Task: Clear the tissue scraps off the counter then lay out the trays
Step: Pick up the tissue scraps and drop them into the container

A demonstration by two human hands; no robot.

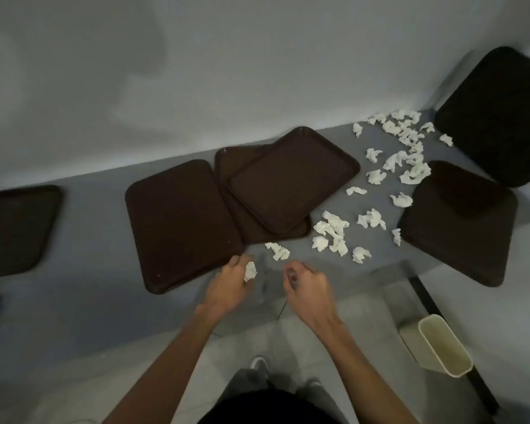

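A canteen or cafeteria service area is being indicated. Many identical dark brown serving trays (181, 221) are being kept, some overlapping, along a long grey counter (89, 301) that is being backed by a plain pale wall (227, 71). A cream waste bin (424, 324) is being kept on the pale tiled floor (358, 319) beside the counter.

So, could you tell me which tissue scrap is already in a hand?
The scrap pinched in the left hand, near the front edge; the others in view lie loose on the counter.
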